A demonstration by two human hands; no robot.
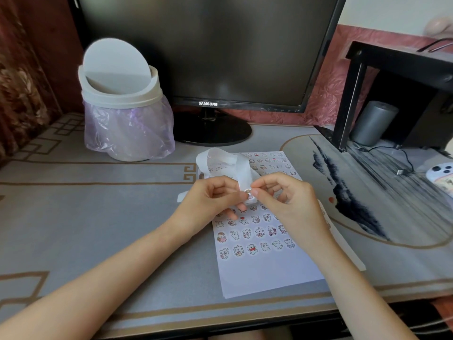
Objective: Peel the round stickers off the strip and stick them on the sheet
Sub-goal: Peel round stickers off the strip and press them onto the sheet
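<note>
Head view: the strip [241, 168] runs far to near above the sheet [264, 273] on the bench [122, 217]. Left grip [215, 200] pinches its near end. Right grip [284, 195], nearer the sticker [248, 191], pinches it from the right.

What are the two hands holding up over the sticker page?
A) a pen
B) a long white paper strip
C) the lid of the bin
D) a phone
B: the left hand and the right hand both pinch the white strip above the sheet, with a round sticker showing at the fingertips.
</note>
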